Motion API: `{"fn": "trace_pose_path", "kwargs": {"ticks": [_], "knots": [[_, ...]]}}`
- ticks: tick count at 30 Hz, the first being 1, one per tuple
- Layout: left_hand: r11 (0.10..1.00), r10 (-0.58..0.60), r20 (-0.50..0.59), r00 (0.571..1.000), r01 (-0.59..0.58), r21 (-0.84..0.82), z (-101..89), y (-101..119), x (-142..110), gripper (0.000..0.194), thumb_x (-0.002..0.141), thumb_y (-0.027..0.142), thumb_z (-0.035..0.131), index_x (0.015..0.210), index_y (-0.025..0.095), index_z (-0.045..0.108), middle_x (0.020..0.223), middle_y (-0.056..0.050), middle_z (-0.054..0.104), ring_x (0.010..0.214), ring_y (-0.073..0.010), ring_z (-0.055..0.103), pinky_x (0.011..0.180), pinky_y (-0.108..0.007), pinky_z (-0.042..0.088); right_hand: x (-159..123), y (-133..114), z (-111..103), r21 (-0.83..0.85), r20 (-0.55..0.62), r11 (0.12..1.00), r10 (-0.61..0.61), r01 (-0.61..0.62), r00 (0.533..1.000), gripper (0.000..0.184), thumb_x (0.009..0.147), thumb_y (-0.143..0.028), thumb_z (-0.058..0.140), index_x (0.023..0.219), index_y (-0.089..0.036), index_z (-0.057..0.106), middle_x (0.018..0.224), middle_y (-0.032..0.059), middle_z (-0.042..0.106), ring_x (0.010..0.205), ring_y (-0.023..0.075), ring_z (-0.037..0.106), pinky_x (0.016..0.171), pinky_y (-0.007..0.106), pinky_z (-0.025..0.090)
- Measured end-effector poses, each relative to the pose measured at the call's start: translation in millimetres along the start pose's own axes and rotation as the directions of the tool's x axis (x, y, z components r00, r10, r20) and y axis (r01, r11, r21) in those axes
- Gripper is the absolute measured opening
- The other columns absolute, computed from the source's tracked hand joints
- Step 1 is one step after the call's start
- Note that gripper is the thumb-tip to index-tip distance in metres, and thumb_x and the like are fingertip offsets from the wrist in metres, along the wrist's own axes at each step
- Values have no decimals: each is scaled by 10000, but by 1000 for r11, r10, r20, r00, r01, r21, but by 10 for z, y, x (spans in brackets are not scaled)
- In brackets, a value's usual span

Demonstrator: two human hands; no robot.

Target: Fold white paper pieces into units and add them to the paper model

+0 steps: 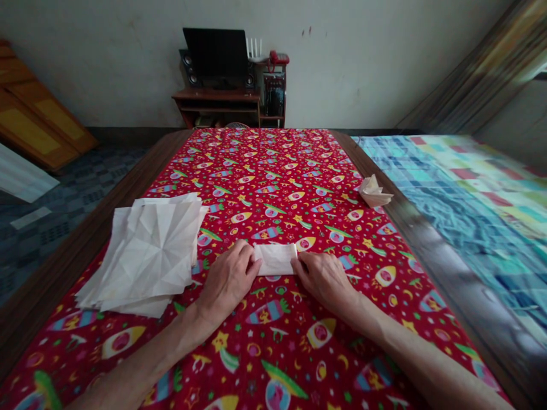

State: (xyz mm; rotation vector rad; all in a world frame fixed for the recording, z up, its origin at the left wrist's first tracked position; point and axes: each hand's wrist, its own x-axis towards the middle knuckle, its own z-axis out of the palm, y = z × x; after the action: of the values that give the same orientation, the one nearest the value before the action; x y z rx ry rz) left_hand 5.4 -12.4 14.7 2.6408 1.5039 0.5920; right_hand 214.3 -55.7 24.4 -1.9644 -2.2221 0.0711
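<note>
A small folded strip of white paper (pixel 276 259) lies on the red rocket-print tablecloth (pixel 273 188). My left hand (pixel 226 279) presses on the strip's left end with its fingers curled together. At the right end my right hand (pixel 325 278) pinches the paper in the same way. A stack of creased white paper sheets (pixel 149 253) rests just left of my left hand. A finished folded paper figure (pixel 374 192) sits near the table's right edge.
The wooden table edge (pixel 410 222) shows beside the cloth. A bed with a checked blue cover (pixel 470 193) stands to the right. A desk with a monitor (pixel 217 54) and a red phone stands at the far wall. Wooden boards (pixel 38 122) lean at the left.
</note>
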Motion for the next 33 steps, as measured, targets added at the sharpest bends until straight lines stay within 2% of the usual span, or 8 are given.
{"fn": "trace_pose_path", "kwargs": {"ticks": [4, 8, 18, 21, 23, 26, 29, 33], "knots": [[973, 227, -48, 973, -229, -30, 2, 55, -19, 306, 928, 163, 408, 1216, 147, 512, 1280, -111, 544, 1185, -240, 504, 1018, -412, 407, 2, -1, -1, 5, 5, 1000, -1, 1, 1000, 387, 955, -362, 387, 695, -172, 601, 609, 50, 654, 508, 124, 561, 500, 280, 170], [894, 446, 55, 893, -441, -74, 24, 170, -80, 372, 954, 163, 368, 1315, 148, 458, 1378, -90, 502, 1334, -228, 383, 1117, -458, 306, 8, -9, -9, 12, 19, 1000, 10, -10, 1000, 390, 955, -361, 383, 709, -166, 613, 612, 57, 657, 516, 125, 561, 498, 273, 175], [900, 434, 215, 875, -430, -65, 8, 267, -189, 502, 959, 269, 390, 1437, 150, 288, 1509, -62, 314, 1417, -210, 210, 1153, -420, 246, 24, 11, 5, 85, 13, 996, 29, -30, 999, 362, 928, -371, 451, 672, -168, 609, 577, 37, 639, 482, 117, 539, 479, 259, 221], [905, 424, 217, 879, -419, -71, 6, 264, -190, 486, 963, 275, 384, 1429, 160, 304, 1509, -59, 314, 1419, -206, 201, 1156, -424, 237, -7, 57, 13, 205, -103, 979, 17, 5, 995, 326, 919, -351, 488, 673, -169, 601, 578, 16, 619, 488, 110, 533, 479, 237, 308], [902, 431, 210, 878, -424, -80, 5, 264, -191, 474, 966, 271, 383, 1422, 161, 315, 1501, -64, 331, 1417, -207, 210, 1152, -430, 246, -78, 58, 1, 269, -251, 954, -63, 133, 966, 254, 929, -287, 473, 775, -158, 629, 698, 38, 657, 597, 124, 587, 545, 228, 412], [900, 436, 202, 877, -423, -108, 1, 262, -193, 451, 965, 278, 393, 1400, 165, 354, 1489, -78, 354, 1412, -220, 227, 1138, -439, 272, -247, -4, -9, 247, -366, 861, -341, 444, 866, 272, 945, -163, 392, 1104, -114, 606, 1051, 111, 674, 955, 166, 626, 796, 264, 511], [910, 414, 217, 884, -396, -123, 1, 258, -192, 450, 961, 289, 401, 1394, 167, 371, 1489, -86, 351, 1410, -222, 233, 1141, -432, 262, -408, -79, 31, 154, -255, 846, -466, 511, 847, 427, 951, -190, 389, 1355, -57, 420, 1382, 174, 475, 1320, 237, 391, 1045, 395, 413], [909, 416, 215, 884, -400, -114, 10, 250, -185, 493, 959, 302, 392, 1425, 159, 319, 1513, -75, 303, 1414, -207, 221, 1153, -406, 231, -489, -79, 94, 72, -121, 873, -472, 482, 873, 696, 928, -430, 450, 1433, 10, 262, 1492, 233, 263, 1407, 289, 193, 1089, 455, 361]]}}
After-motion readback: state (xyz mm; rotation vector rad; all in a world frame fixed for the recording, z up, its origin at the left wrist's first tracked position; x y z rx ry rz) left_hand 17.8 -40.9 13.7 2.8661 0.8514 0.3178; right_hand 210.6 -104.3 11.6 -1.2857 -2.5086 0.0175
